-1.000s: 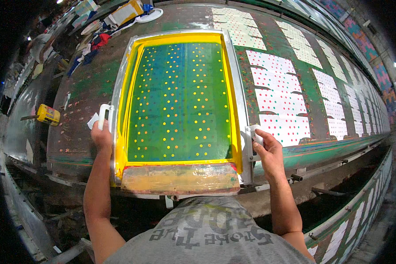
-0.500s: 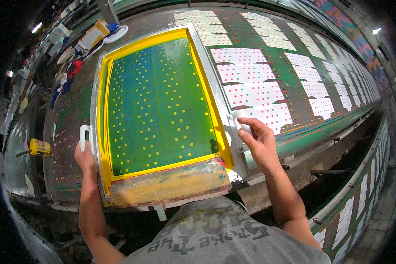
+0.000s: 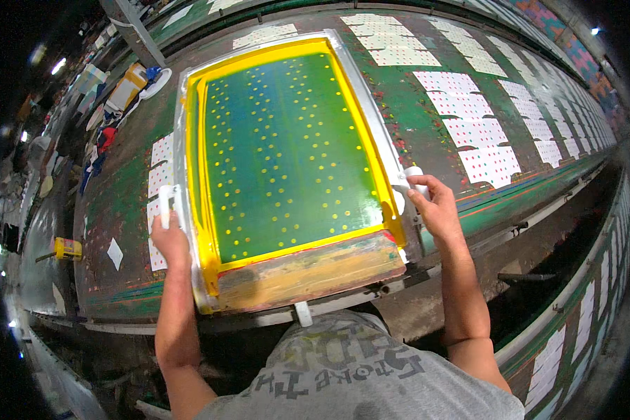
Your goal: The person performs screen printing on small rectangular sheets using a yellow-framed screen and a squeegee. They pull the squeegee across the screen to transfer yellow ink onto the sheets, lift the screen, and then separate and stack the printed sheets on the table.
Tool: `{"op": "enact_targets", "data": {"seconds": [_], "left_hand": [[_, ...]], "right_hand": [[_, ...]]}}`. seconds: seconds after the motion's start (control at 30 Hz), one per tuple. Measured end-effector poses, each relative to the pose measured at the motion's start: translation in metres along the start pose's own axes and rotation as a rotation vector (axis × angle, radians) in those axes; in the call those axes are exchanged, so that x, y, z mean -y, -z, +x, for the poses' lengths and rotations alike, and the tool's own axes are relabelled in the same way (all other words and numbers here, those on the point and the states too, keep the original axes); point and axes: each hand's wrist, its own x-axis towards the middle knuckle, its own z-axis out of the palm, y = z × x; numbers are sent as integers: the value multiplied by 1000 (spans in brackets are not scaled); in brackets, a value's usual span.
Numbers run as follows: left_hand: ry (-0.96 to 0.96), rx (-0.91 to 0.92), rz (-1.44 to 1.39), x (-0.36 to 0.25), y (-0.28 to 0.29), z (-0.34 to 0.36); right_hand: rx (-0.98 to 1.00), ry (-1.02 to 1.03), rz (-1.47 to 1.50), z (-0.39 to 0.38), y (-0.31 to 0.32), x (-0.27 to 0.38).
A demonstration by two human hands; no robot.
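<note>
A large printing screen (image 3: 287,147) with a metal frame, yellow border and green mesh dotted with yellow lies over the long green table (image 3: 413,91). My left hand (image 3: 169,241) grips the white handle on the frame's left side. My right hand (image 3: 434,206) grips the white handle on its right side. A wooden squeegee (image 3: 308,269) smeared with yellow ink rests across the frame's near end, between my hands.
White sheets printed with dots (image 3: 469,126) lie in rows along the table to the right, and some (image 3: 159,178) show under the frame's left edge. A yellow container (image 3: 66,248) sits at the left. Boxes and rags (image 3: 119,94) crowd the far left end.
The screen, held by both my hands, has shifted to the right along the table, past more printed sheets. Sheets now show at its left edge.
</note>
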Motion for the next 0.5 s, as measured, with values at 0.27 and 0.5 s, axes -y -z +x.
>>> {"op": "enact_targets", "data": {"seconds": [0.27, 0.5], "left_hand": [[79, 8, -108, -61, -75, -94], [100, 8, -172, -67, -100, -114]], "right_hand": [[-4, -12, 23, 31, 104, -54], [26, -49, 60, 35, 136, -70]]}}
